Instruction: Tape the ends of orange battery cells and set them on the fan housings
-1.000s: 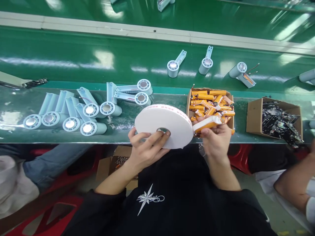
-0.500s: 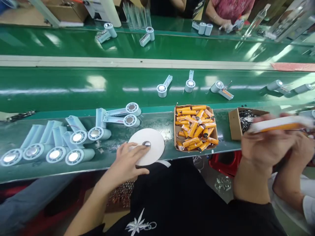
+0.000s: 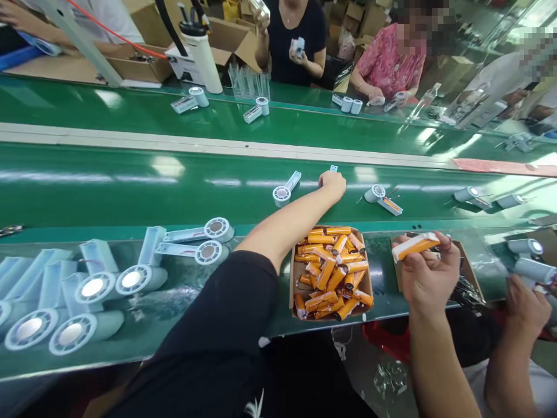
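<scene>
My left hand point(image 3: 333, 183) reaches far out over the green conveyor belt point(image 3: 130, 191) and closes over a pale blue fan part point(image 3: 333, 169); only the tip of its handle shows. My right hand point(image 3: 429, 276) is raised over the near shelf and holds an orange battery point(image 3: 415, 245) with white tape along it. Between my arms stands a cardboard box point(image 3: 292, 278) full of orange batteries point(image 3: 331, 270). My left sleeve hides the tape roll.
Several pale blue fan housings point(image 3: 108, 284) lie on the near shelf at left, others on the belt point(image 3: 282, 193) point(image 3: 382, 196). A box of dark circuit boards point(image 3: 472, 287) sits behind my right hand. A co-worker's hand point(image 3: 526, 307) works at right; people stand across the belt.
My left hand left the white tape roll and stretched out to the belt. My right hand with the taped battery came back toward the middle. The camera tilted up.
</scene>
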The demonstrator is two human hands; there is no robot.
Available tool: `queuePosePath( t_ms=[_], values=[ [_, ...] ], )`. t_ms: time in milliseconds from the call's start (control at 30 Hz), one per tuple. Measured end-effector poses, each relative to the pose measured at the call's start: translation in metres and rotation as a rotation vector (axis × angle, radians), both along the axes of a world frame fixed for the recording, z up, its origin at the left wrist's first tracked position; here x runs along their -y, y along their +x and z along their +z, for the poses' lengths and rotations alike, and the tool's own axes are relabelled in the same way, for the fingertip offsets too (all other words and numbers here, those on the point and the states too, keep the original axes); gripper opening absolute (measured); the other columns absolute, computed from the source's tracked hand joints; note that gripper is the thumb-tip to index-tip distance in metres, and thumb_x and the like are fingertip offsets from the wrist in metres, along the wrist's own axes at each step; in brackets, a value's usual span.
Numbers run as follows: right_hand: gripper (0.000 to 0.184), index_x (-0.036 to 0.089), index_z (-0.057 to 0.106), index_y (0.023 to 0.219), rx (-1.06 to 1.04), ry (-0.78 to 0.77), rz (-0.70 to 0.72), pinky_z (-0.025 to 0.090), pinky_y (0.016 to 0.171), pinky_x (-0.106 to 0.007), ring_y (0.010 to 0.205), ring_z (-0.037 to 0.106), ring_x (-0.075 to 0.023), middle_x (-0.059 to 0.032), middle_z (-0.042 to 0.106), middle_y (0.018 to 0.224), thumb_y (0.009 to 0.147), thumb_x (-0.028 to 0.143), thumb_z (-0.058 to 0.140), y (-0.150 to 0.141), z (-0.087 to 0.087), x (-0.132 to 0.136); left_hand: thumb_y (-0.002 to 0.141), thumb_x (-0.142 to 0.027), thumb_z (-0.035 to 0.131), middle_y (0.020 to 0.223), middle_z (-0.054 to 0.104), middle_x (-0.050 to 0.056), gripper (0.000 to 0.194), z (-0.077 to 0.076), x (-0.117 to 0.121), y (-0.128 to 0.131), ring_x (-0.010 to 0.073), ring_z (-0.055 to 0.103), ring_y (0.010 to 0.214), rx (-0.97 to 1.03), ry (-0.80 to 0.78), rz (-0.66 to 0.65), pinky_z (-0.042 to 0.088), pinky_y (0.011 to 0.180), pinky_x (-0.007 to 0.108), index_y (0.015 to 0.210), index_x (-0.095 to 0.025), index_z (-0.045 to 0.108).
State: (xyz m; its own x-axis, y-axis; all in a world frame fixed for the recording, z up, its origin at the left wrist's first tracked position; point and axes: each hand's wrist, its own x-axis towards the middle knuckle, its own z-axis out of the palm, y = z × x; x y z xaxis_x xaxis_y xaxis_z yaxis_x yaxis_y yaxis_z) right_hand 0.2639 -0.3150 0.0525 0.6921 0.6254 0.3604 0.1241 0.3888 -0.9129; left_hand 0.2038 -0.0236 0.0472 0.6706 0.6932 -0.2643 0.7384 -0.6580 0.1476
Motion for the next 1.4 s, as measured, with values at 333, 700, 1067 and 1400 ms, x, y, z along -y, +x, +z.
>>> queuePosePath(
  t_ms=[333,700,1067,1400],
  values=[
    [0.046,0.022,0.073,0.117,0.275,-0.287,0.281,0.071,0.088,-0.042,0.094,0.084,-0.0253,-0.0054,0.084,0.101,0.078,0.037,0.093,0.037,-0.011,-0.083,0.077,-0.012,0.077,0.105,0.081,0.012,0.017,-0.026,-0.004,-0.047,0.0292,0.071,0.109,0.001,-0.059,-0.410,0.051,0.097,0.034,0.089,-0.022,0.084],
    [0.039,0.020,0.065,0.140,1.168,-1.028,0.387,0.058,0.094,-0.035,0.106,0.080,-0.0288,-0.0099,0.085,0.107,0.103,0.032,0.067,0.043,-0.033,-0.151,0.098,-0.026,0.061,0.118,0.080,0.007,0.024,-0.027,-0.006,-0.033,0.0222,0.073,0.109,0.155,-0.029,-0.268,0.050,0.091,0.026,0.114,-0.026,0.079],
    [0.053,0.021,0.062,0.151,1.498,-1.278,0.448,0.054,0.097,-0.038,0.116,0.075,-0.0345,-0.0193,0.080,0.124,0.109,0.053,0.055,0.024,-0.020,-0.169,0.095,-0.025,0.062,0.114,0.080,0.006,0.024,-0.034,-0.001,-0.024,0.0225,0.071,0.110,0.259,-0.062,-0.189,0.050,0.090,0.027,0.111,-0.026,0.078],
    [0.050,0.013,0.072,0.140,1.593,-1.348,0.482,0.055,0.096,-0.034,0.114,0.076,-0.0318,-0.0215,0.080,0.124,0.103,0.045,0.061,0.032,-0.022,-0.187,0.104,-0.032,0.067,0.124,0.074,0.010,0.020,-0.019,0.017,-0.018,0.0244,0.071,0.114,0.300,-0.121,-0.134,0.059,0.100,0.041,0.118,-0.019,0.074]
  ],
)
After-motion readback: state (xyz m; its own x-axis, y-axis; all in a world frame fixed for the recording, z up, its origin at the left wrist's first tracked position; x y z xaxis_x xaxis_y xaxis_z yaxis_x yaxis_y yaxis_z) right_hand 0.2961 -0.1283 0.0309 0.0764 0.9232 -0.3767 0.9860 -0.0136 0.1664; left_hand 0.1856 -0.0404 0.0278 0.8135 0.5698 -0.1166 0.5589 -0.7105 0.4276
